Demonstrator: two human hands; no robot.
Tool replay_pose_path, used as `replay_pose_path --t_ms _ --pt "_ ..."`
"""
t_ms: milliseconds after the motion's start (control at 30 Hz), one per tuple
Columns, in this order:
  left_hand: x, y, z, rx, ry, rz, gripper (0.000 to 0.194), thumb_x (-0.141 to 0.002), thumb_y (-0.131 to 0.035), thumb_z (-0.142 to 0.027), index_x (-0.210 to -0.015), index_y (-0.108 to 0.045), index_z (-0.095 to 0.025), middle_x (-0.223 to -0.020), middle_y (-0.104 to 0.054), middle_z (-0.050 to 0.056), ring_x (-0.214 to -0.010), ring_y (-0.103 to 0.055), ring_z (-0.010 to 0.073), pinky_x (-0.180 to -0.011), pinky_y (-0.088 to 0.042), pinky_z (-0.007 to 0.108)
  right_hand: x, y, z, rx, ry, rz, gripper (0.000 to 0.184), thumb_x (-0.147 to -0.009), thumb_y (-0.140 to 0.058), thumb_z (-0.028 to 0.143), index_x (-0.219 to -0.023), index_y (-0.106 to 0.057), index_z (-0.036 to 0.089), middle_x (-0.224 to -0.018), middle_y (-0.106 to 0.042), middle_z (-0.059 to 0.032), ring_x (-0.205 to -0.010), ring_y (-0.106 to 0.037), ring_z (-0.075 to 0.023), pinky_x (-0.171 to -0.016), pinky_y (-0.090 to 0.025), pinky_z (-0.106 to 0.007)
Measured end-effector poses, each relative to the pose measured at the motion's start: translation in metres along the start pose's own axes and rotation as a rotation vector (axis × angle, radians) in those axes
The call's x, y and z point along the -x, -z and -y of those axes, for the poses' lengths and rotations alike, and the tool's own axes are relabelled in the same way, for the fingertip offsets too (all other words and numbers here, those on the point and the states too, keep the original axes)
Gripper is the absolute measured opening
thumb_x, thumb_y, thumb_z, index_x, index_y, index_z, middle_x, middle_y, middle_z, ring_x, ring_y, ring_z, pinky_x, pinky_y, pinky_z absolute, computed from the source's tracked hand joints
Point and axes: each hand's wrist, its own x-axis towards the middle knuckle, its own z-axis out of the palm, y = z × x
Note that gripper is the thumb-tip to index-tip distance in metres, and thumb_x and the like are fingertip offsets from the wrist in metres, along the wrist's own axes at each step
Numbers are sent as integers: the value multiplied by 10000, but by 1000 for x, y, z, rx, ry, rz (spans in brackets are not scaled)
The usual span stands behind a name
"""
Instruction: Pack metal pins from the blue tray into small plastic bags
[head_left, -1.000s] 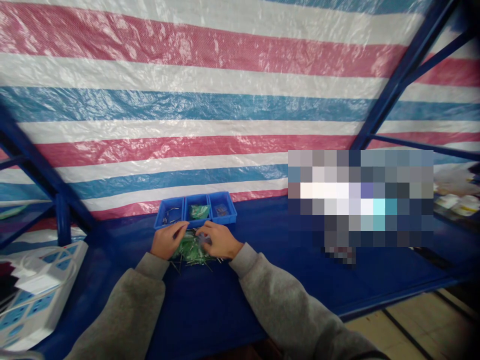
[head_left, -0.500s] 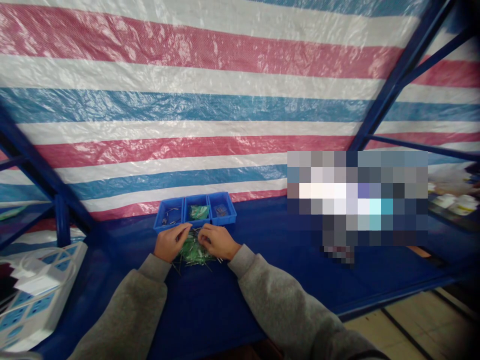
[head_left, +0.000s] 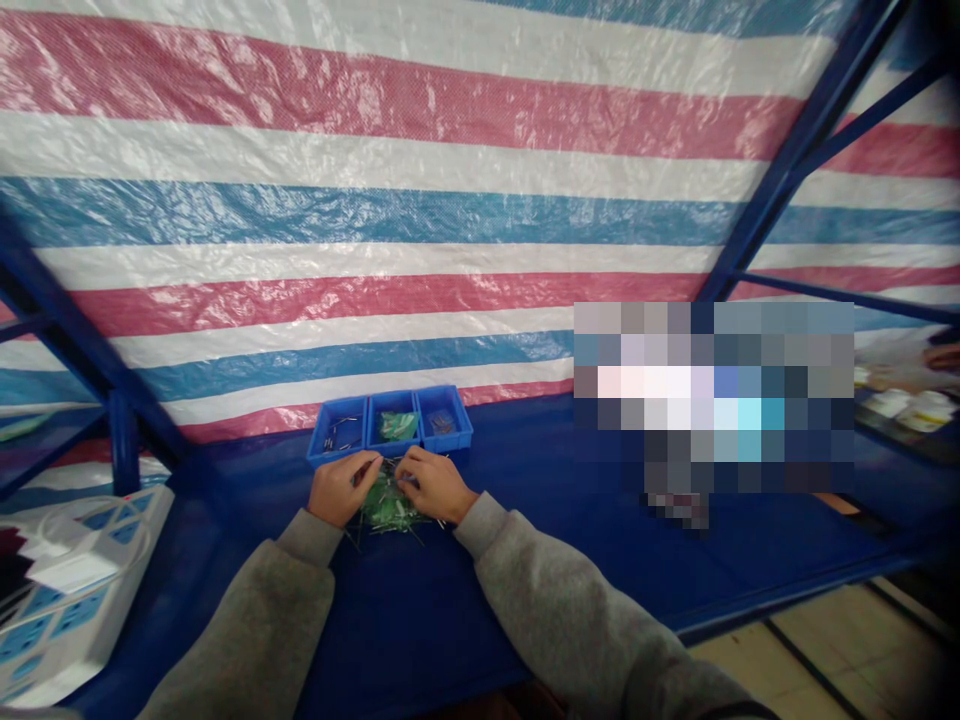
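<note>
Green pile (head_left: 386, 515) half hidden under right hand (head_left: 435, 485)

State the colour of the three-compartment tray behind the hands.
The tray is bright blue; the head view shows it best.

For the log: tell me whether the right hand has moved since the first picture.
Yes: the right hand has drawn slightly back from the blue tray, toward the person.

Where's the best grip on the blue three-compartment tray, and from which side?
Probably the right end wall of the blue three-compartment tray, fingers coming in from the right. That straight raised wall stands free on the blue tabletop, while the left hand, right hand and pile of green and metal pins crowd the near side.
</note>
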Motion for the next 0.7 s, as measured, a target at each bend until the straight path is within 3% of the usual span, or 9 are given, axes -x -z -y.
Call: replay_pose_path --t_ms 167,400,700 --pt "1 -1 0 20 -9 5 223 -853 -483 -305 -858 -666 -178 -806 -716 39 -650 -645 141 -660 -488 237 -1 -2 1 4 -16 -43 101 -849 -502 171 -859 -599 195 -878 -565 -17 -786 -555 -126 -693 -397 -216" --pt "0 0 -1 0 -21 6 231 -858 -475 -310 -848 -665 -180 -789 -713 37 -647 -647 139 -655 -487 235 0 -6 0 23 -25 -18 151 -785 -603 204 -935 -610 216 -945 -566 -19 -832 -560 -148 -740 -420 -240" --pt "1 -1 1 13 -11 6 241 -853 -477 -319 -852 -673 -179 -799 -715 46 -653 -650 144 -668 -496 240 0 -11 0 40 -2 -37 113 -866 -507 209 -878 -619 205 -882 -577 -25 -772 -563 -130 -701 -407 -226"
